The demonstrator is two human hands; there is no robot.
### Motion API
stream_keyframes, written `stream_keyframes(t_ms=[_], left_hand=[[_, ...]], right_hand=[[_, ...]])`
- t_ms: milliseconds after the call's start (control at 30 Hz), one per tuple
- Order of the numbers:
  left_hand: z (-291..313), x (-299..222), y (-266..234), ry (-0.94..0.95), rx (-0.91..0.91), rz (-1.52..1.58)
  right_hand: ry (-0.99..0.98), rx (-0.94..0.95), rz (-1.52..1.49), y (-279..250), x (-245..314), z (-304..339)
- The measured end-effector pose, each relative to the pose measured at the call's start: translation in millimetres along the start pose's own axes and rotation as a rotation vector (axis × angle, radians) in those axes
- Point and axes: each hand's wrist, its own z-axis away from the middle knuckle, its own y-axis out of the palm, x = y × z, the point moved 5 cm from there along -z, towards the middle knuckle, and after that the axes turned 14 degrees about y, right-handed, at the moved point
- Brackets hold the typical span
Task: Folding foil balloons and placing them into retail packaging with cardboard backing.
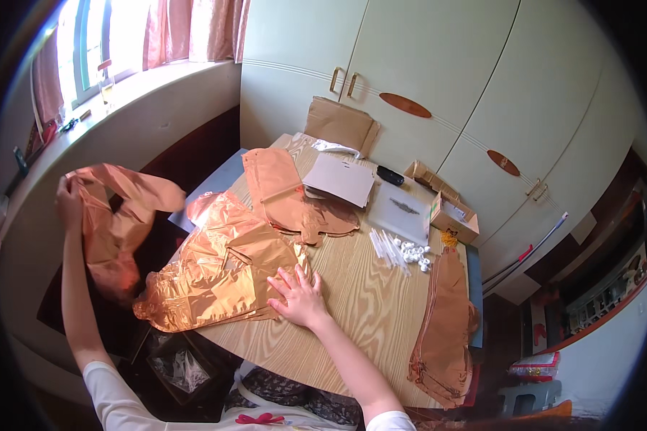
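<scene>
Off the table's left side, my left hand (69,203) is closed on the edge of a copper-coloured foil balloon (126,233), flat and uninflated, which hangs down in loose folds. My right hand (300,299) lies with fingers spread on the right edge of a pile of similar shiny foil balloons (219,269). This crumpled pile covers the left part of the wooden table (345,316) and overhangs its edge. Behind it rest more flat copper foil balloons (273,187), partly under a stack of pale card sheets (339,177).
Clear plastic sticks (389,251) and small white pieces (415,253) lie right of centre. Beyond them are a clear bag (400,210), a black object (389,175) and an open cardboard box (454,218). Another copper foil stack (443,330) lines the right edge. Cupboards (424,43) stand behind.
</scene>
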Motion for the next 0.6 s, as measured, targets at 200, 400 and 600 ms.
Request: stream_keyframes(t_ms=[200, 400, 600], left_hand=[[-38, -137, -43, 0.023, 0.142, 0.142], [107, -328, 5, 0.699, 0.54, 0.303], [232, -464, 3, 0.871, 1.351, 0.605]], right_hand=[[-0.058, -0.134, 0.022, 1, 7, 3], [-0.239, 0.06, -1.104, -47, 43, 43], [0.208, 0.266, -1.825, -48, 18, 85]])
